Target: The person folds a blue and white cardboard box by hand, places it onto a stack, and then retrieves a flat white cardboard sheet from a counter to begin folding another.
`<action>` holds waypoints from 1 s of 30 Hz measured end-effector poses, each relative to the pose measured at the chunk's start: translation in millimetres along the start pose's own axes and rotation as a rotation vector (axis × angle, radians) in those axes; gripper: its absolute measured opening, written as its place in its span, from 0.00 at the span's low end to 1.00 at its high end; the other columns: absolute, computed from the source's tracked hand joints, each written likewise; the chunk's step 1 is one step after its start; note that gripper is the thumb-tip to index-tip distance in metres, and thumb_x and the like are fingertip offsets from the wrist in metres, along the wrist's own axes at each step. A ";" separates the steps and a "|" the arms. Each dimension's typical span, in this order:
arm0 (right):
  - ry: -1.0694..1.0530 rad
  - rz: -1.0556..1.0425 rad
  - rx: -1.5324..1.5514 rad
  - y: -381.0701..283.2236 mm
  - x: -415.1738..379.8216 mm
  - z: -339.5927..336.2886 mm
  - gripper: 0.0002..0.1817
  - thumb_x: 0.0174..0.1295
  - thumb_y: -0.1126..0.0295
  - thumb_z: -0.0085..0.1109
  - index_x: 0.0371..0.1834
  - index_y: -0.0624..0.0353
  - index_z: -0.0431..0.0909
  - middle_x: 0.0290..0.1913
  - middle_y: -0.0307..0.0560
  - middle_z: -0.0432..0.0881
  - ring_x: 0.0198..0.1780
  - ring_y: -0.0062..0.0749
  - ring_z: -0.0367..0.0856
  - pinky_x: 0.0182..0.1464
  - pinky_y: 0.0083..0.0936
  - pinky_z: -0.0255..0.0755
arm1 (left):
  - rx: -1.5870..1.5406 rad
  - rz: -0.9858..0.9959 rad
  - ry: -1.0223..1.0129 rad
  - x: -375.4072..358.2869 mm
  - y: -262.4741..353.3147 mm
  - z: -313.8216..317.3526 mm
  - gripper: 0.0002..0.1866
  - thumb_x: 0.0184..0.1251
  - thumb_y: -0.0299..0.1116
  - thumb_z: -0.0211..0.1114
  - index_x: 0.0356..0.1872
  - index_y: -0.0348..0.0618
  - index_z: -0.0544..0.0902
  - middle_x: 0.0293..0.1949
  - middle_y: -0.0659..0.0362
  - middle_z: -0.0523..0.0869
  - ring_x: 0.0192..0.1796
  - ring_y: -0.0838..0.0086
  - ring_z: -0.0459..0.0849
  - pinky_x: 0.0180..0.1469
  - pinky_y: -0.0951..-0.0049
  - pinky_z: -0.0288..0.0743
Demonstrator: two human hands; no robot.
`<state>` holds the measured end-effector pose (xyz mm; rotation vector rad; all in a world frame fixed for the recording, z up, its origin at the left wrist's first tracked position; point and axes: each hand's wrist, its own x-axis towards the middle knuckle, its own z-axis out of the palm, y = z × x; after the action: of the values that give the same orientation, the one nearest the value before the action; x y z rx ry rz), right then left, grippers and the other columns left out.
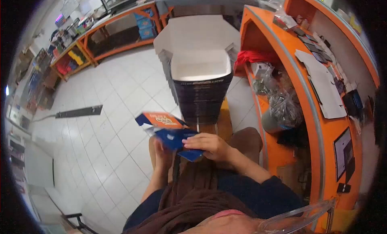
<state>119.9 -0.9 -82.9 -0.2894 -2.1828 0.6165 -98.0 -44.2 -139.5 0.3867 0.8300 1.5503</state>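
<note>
A blue folding carton (171, 138) with an orange printed flap is tilted over my lap, its flaps spread out. My right hand (210, 146) is closed on its right side, with the fingers lying across the blue cardboard. At the carton's left edge, my left hand (162, 153) grips it from below; its fingers are blurred and partly hidden. In front of my knees stands a tall stack of nested dark boxes (199, 97), the top one open with a white inside (201, 68) and its lid raised.
An orange shelf unit (316, 153) runs along my right, holding plastic wrapping (284, 109), a white sheet (324, 89) and a tablet-like screen (344, 151). A black strip (78, 112) lies on the tiled floor at left. Orange-framed benches (117, 52) stand at the back.
</note>
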 end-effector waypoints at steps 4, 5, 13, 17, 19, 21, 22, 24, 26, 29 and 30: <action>0.295 0.380 0.511 -9.7 -10.9 3.8 0.20 0.59 0.73 0.57 0.56 0.58 0.76 0.61 0.50 0.75 0.61 0.43 0.74 0.60 0.34 0.70 | 0.184 -0.111 -0.264 21.1 26.4 21.3 0.15 0.66 0.36 0.59 0.49 0.38 0.73 0.45 0.55 0.82 0.45 0.69 0.83 0.44 0.68 0.81; 0.269 0.269 0.347 -8.1 -12.6 1.0 0.18 0.61 0.71 0.56 0.56 0.58 0.77 0.60 0.50 0.76 0.62 0.43 0.73 0.61 0.34 0.69 | 0.215 -0.107 -0.258 15.8 30.7 34.8 0.14 0.65 0.31 0.60 0.48 0.36 0.73 0.42 0.56 0.83 0.41 0.69 0.84 0.42 0.68 0.82; 0.187 0.134 -0.240 -17.5 -2.9 -14.9 0.18 0.56 0.73 0.61 0.51 0.61 0.79 0.58 0.49 0.77 0.63 0.44 0.71 0.62 0.36 0.68 | 0.527 0.103 -0.329 -10.2 14.8 75.7 0.15 0.64 0.21 0.61 0.52 0.34 0.73 0.47 0.54 0.82 0.47 0.73 0.83 0.47 0.70 0.82; 0.176 0.096 -0.274 -24.7 4.4 -21.2 0.17 0.56 0.73 0.61 0.49 0.62 0.80 0.56 0.48 0.79 0.62 0.45 0.73 0.61 0.35 0.70 | 0.417 0.164 -0.267 -22.7 5.8 85.4 0.15 0.64 0.20 0.61 0.51 0.33 0.73 0.47 0.54 0.82 0.48 0.72 0.83 0.48 0.72 0.80; 0.152 0.038 -0.267 -22.7 4.3 -23.9 0.15 0.56 0.73 0.61 0.48 0.62 0.80 0.55 0.48 0.80 0.61 0.45 0.74 0.60 0.34 0.71 | 0.473 0.171 -0.219 -28.9 14.4 90.8 0.15 0.64 0.19 0.61 0.51 0.32 0.73 0.49 0.53 0.81 0.49 0.73 0.82 0.50 0.72 0.79; 0.154 0.010 -0.273 -22.2 4.2 -22.7 0.14 0.56 0.73 0.60 0.47 0.62 0.81 0.54 0.47 0.81 0.60 0.45 0.75 0.60 0.33 0.71 | 0.503 0.182 -0.247 -29.1 13.1 90.2 0.16 0.64 0.19 0.60 0.52 0.33 0.73 0.49 0.53 0.81 0.49 0.73 0.82 0.50 0.73 0.78; 0.174 0.060 -0.311 -23.9 4.7 -19.5 0.14 0.57 0.71 0.60 0.47 0.61 0.82 0.55 0.48 0.80 0.61 0.45 0.74 0.60 0.33 0.71 | 0.516 0.188 -0.260 -29.0 11.8 89.6 0.16 0.64 0.19 0.60 0.52 0.33 0.72 0.49 0.53 0.81 0.49 0.73 0.82 0.50 0.74 0.78; 0.212 0.161 -0.385 -29.4 5.7 -10.7 0.14 0.59 0.68 0.60 0.47 0.58 0.82 0.57 0.49 0.78 0.63 0.46 0.72 0.60 0.34 0.70 | 0.491 0.172 -0.298 -25.5 2.6 81.6 0.19 0.63 0.19 0.60 0.55 0.33 0.70 0.51 0.53 0.80 0.51 0.72 0.81 0.51 0.73 0.77; 0.245 0.127 -0.314 -27.3 5.1 -16.5 0.13 0.60 0.64 0.60 0.46 0.54 0.83 0.60 0.51 0.75 0.64 0.48 0.70 0.60 0.36 0.69 | 0.480 0.160 -0.327 -28.9 -0.6 75.7 0.22 0.62 0.18 0.60 0.58 0.33 0.66 0.53 0.53 0.78 0.54 0.70 0.79 0.54 0.72 0.75; 0.348 0.112 -0.028 -15.5 -2.2 -17.6 0.14 0.62 0.58 0.59 0.46 0.51 0.84 0.62 0.54 0.73 0.63 0.50 0.69 0.59 0.38 0.67 | 0.553 0.305 -0.345 -35.9 3.2 79.4 0.29 0.60 0.19 0.61 0.62 0.35 0.61 0.57 0.52 0.73 0.60 0.68 0.73 0.59 0.68 0.71; 0.389 0.112 0.099 -11.9 -5.0 -17.6 0.14 0.62 0.57 0.58 0.45 0.49 0.84 0.62 0.54 0.72 0.63 0.50 0.69 0.59 0.39 0.67 | 0.630 0.461 -0.343 -28.2 4.5 76.5 0.31 0.60 0.20 0.62 0.63 0.36 0.59 0.58 0.51 0.70 0.60 0.66 0.72 0.58 0.68 0.70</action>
<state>136.8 -7.3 -70.7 -0.4427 -1.7668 0.6666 -44.7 -49.8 -77.8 1.3416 0.9858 1.5382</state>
